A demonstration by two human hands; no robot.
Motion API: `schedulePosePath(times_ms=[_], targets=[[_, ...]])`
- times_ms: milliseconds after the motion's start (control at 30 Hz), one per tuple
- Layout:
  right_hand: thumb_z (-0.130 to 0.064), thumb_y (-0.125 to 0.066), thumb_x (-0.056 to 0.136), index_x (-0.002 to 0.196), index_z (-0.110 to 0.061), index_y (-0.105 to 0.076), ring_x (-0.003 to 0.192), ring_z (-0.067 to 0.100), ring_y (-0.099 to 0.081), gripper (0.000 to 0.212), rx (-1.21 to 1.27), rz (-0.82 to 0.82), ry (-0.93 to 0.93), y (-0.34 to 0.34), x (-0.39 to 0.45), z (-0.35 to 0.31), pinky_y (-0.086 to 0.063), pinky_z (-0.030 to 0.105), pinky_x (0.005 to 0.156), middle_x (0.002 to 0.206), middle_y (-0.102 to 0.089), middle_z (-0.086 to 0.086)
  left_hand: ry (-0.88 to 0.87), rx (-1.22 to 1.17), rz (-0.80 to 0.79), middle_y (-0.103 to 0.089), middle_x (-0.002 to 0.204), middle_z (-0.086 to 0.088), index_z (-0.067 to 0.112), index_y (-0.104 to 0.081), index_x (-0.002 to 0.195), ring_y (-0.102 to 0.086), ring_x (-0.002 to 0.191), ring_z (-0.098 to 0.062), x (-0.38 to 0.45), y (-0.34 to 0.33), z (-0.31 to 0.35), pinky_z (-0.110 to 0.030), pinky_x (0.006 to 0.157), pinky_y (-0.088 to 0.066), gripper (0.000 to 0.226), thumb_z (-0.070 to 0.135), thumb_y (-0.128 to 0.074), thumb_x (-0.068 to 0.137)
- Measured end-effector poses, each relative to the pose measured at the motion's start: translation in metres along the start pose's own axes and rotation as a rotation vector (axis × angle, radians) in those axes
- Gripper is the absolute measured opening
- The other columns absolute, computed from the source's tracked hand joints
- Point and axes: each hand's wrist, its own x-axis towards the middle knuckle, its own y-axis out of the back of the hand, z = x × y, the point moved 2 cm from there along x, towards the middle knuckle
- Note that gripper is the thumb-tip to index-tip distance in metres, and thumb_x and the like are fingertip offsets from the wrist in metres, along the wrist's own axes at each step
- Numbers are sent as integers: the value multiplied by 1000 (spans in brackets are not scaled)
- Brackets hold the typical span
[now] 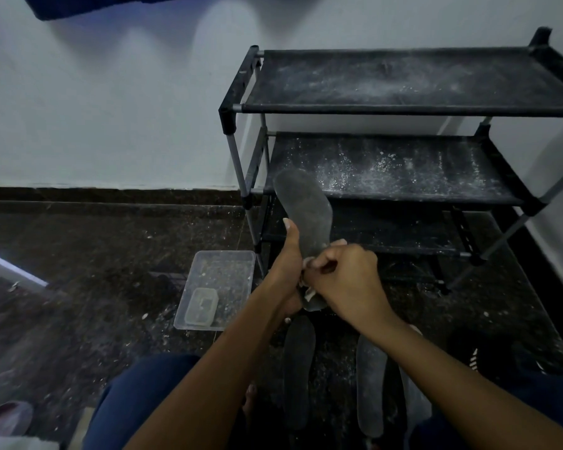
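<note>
A dark grey shoe insole [306, 209] stands upright in front of me. My left hand [288, 264] grips its lower part, thumb stretched up along the left edge. My right hand [345, 280] is curled round a small pale cloth [307, 292] and presses it against the insole's lower end. Two more insoles lie flat on the floor below my arms, one on the left [298, 375] and one on the right [371, 384].
A black, dusty shoe rack [403, 108] with three shelves stands against the white wall. A clear plastic tray [215, 287] holding a small container sits on the dark speckled floor at left. A black shoe [498, 355] lies at right, a slipper [7, 420] at bottom left.
</note>
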Motion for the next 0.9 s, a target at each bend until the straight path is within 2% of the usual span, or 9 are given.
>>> schedulePosePath(times_ms=[100, 200, 300, 367, 467, 567, 667, 800, 900], targets=[[-10, -73, 74, 69, -9, -72, 64, 5, -64, 5, 29, 16, -10, 4, 5, -1, -51, 14, 63, 69, -70, -1, 9, -50, -18, -73, 102, -9, 9, -69, 105, -69, 94, -20, -1, -1, 2, -34, 82, -55, 87, 76, -16, 84], [-13, -70, 77, 70, -9, -71, 62, 5, -64, 8, 38, 191, 40, 16, 20, -1, -51, 17, 63, 68, -70, -1, 17, -69, -63, -74, 82, -9, 12, -67, 98, -71, 73, -19, 2, -6, 0, -30, 63, -58, 81, 74, -16, 86], [-11, -68, 79, 74, -8, -71, 65, 8, -65, 7, 24, 281, 92, 21, 29, 2, -54, 25, 65, 71, -69, 0, 49, -29, -73, -73, 78, -9, 15, -66, 101, -70, 66, -20, 2, -11, -1, -29, 55, -56, 83, 77, -14, 83], [-9, -68, 78, 75, -8, -71, 65, 8, -65, 5, 15, 236, 88, 17, 26, 2, -54, 23, 65, 74, -70, 2, 38, -49, -56, -72, 90, -12, 12, -66, 102, -69, 81, -23, 2, -9, -1, -33, 63, -57, 82, 76, -18, 84], [-4, -69, 75, 72, -7, -72, 60, 2, -63, 5, -4, 60, 76, 5, 7, -3, -48, 8, 60, 71, -71, 3, 2, -39, -22, -67, 110, -16, 9, -69, 102, -62, 101, -26, 0, -2, 2, -40, 85, -51, 85, 76, -20, 84], [-5, -73, 73, 72, -5, -72, 60, 2, -64, 1, 27, -106, 38, -1, -8, -7, -47, 4, 60, 70, -71, 3, -37, -43, -22, -67, 118, -11, 15, -64, 113, -63, 105, -21, 3, 4, 3, -30, 84, -51, 83, 74, -13, 86], [-7, -74, 71, 71, -8, -73, 58, 3, -62, 1, -25, -126, 47, 3, -6, -9, -47, 5, 58, 69, -71, 1, -53, -91, -28, -65, 120, -12, 15, -64, 108, -64, 103, -19, 2, 4, 5, -27, 83, -52, 80, 72, -13, 87], [-14, -70, 78, 69, -10, -70, 57, 10, -62, 10, -156, 58, 125, 14, 18, -5, -52, 22, 60, 70, -68, 3, -42, -98, -36, -70, 94, -10, 15, -73, 93, -67, 83, -20, 4, -1, 1, -33, 72, -54, 80, 74, -20, 85], [-10, -68, 78, 74, -7, -69, 61, 15, -61, 5, -193, 249, 146, 27, 35, 1, -51, 29, 63, 77, -67, 8, 39, -41, -67, -71, 103, -10, 16, -66, 111, -71, 79, -22, 5, -6, -1, -29, 60, -56, 84, 78, -16, 82]])
